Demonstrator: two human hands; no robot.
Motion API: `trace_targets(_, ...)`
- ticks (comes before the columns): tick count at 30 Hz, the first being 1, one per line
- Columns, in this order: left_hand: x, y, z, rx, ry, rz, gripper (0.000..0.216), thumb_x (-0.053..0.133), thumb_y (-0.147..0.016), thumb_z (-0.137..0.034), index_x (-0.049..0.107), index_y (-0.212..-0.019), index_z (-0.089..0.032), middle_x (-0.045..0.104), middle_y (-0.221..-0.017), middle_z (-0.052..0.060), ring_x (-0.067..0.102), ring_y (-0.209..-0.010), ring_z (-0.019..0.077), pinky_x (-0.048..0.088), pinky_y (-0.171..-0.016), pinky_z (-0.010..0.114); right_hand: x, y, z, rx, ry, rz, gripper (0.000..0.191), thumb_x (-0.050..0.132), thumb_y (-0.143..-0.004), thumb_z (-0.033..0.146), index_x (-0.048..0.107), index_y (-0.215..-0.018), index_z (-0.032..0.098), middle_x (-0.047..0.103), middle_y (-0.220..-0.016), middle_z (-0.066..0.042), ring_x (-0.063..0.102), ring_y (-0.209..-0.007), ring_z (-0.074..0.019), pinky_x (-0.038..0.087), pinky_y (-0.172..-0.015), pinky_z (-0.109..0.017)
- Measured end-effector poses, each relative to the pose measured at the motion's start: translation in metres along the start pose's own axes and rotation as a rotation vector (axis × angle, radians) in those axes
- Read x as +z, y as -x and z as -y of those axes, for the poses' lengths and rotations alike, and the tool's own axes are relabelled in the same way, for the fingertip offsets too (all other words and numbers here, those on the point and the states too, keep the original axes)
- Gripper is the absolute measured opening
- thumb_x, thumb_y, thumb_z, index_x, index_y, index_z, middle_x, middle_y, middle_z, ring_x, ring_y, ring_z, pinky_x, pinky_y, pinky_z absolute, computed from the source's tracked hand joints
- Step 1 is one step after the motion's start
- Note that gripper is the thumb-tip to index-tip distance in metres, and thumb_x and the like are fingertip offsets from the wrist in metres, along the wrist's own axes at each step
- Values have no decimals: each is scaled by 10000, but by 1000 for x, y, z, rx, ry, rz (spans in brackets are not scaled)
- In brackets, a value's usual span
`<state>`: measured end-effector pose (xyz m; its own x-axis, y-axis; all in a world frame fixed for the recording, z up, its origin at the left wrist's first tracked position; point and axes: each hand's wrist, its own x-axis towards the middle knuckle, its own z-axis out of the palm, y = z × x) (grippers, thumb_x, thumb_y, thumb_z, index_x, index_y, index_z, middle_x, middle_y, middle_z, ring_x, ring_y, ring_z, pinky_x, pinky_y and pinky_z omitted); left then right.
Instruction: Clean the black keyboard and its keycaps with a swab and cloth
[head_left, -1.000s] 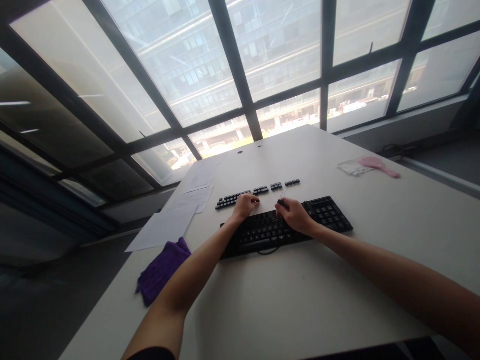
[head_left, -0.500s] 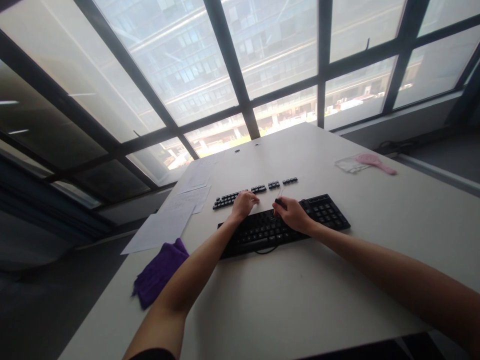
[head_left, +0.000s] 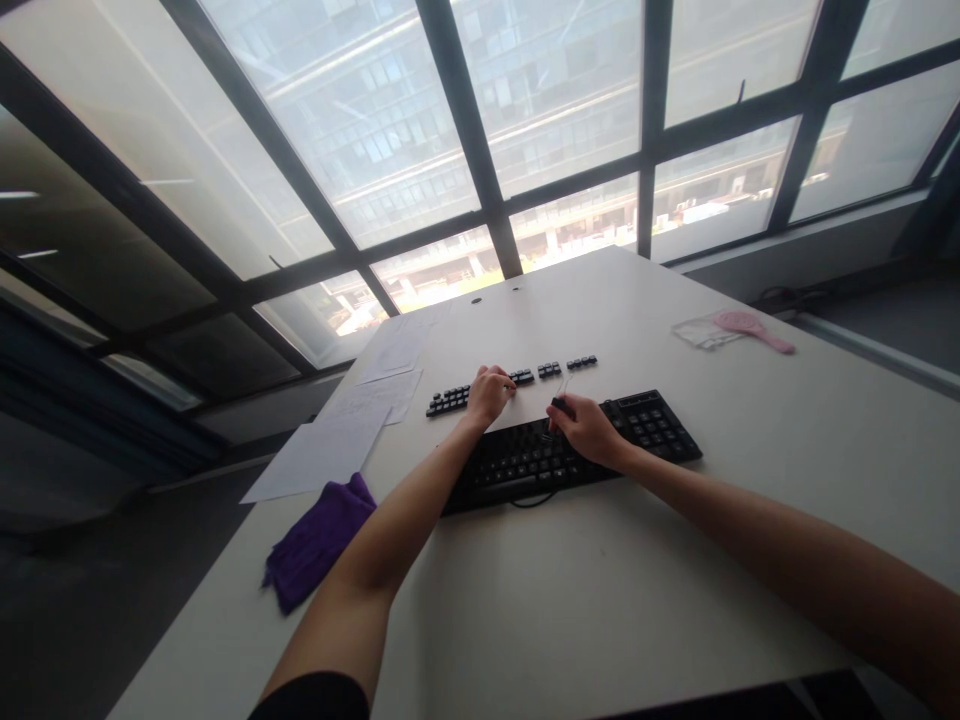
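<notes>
A black keyboard lies across the middle of a white table. Behind it, loose black keycaps stand in a row of small groups. My left hand reaches over that row, its fingers curled down onto the keycaps; what they pinch is too small to make out. My right hand rests on the keyboard's upper middle, closed round a small dark tool with a thin wire end.
Sheets of paper lie at the left edge of the table, with a purple cloth nearer me. A pink brush and a clear bag sit at the far right. Large windows rise behind the table.
My left hand has moved a little away from me, from the keyboard's back edge onto the row of loose keycaps. My right hand has stayed put.
</notes>
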<state>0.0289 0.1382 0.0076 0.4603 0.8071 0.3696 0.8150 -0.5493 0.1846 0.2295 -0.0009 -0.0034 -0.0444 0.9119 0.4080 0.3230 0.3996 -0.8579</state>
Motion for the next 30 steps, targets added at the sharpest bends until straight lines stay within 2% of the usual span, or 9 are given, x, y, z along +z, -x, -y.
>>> trace_targets(7, 2, 0, 4, -3, 3, -17, 77, 736, -769, -167, 782, -798, -223, 670, -971, 75, 531, -965, 254, 466, -879, 371, 0, 0, 0, -1, -34, -6, 286, 541, -911, 361, 586, -691, 184, 661, -657, -19, 585, -622, -162, 435, -652, -283)
trace_targets(13, -13, 1, 0, -14, 36, -69, 125, 751, -760, -165, 763, -879, -201, 669, -976, 68, 562, -947, 227, 439, -940, 387, -2, -9, -7, 82, -241, -105, 308, 533, -906, 438, 565, -733, 185, 672, -662, -42, 598, -586, -165, 453, -580, -275)
trace_targets(16, -23, 12, -15, -5, 89, -136, 105, 689, -806, -140, 758, -868, -190, 678, -945, 68, 587, -919, 213, 434, -947, 387, -9, -14, -9, 82, -220, -142, 301, 532, -902, 427, 552, -721, 187, 651, -635, -35, 578, -559, -160, 438, -557, -272)
trace_targets(18, -26, 26, -32, 27, 145, -154, 136, 641, -834, -126, 754, -873, -192, 688, -932, 63, 598, -904, 205, 441, -936, 376, -15, -15, -8, 35, -136, -111, 285, 530, -902, 386, 544, -696, 190, 629, -615, -22, 569, -567, -157, 433, -588, -276)
trace_targets(24, -19, 74, -87, 91, 379, -54, 229, 564, -850, -93, 743, -941, -202, 701, -898, 40, 621, -838, 174, 485, -826, 302, -19, -10, -9, -48, 55, 59, 247, 518, -898, 308, 529, -685, 185, 593, -611, 5, 517, -584, -143, 383, -604, -269)
trace_targets(27, -13, 85, -99, 81, 406, -11, 254, 561, -820, -65, 743, -929, -202, 698, -888, 38, 622, -839, 178, 487, -831, 300, -19, -9, -9, -75, 135, 110, 227, 527, -889, 293, 513, -691, 184, 554, -598, 20, 479, -593, -138, 349, -587, -260)
trace_targets(30, -10, 88, -99, 83, 405, 4, 252, 561, -800, -58, 737, -916, -197, 692, -901, 42, 616, -864, 185, 484, -854, 304, -22, -8, -8, -104, 190, 172, 217, 528, -894, 298, 520, -711, 181, 545, -596, 21, 469, -595, -138, 335, -579, -257)
